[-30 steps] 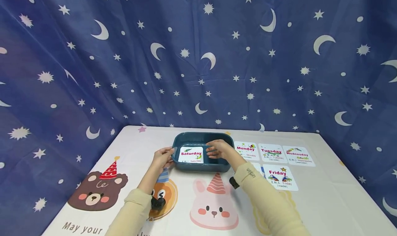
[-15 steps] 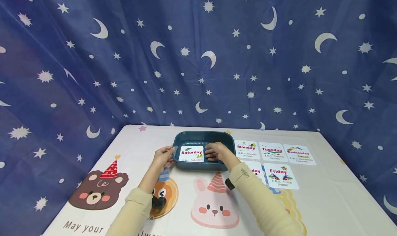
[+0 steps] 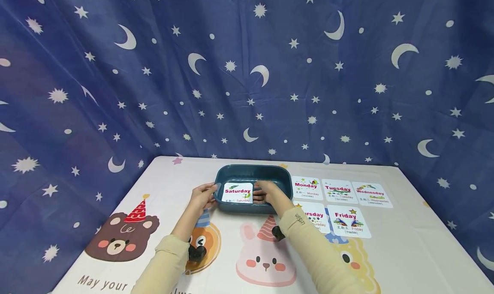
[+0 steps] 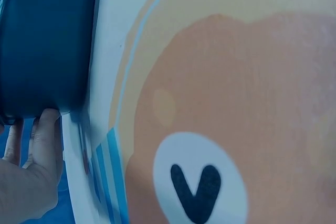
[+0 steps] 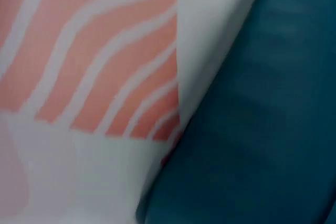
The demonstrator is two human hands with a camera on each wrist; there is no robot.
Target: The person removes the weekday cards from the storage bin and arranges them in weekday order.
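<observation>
A dark teal plastic tray stands near the back of the table. Inside its left half lies a white Saturday card. My left hand grips the tray's left end, thumb at the rim; the left wrist view shows fingers against the tray's outer wall. My right hand reaches into the tray, its fingers extended toward the right edge of the Saturday card and seemingly touching it. Its thumb and fingertips are partly hidden. Only the tray's outer side appears in the right wrist view, without the hand.
Right of the tray lie a Monday card, a Tuesday card and a Wednesday card in a row. Below them are a Thursday card, partly behind my right sleeve, and a Friday card. A starry blue curtain hangs behind.
My right hand has moved slightly left and lower inside the tray, closer to the Saturday card. More of the Thursday card shows. My left hand and the tray stay in place.
</observation>
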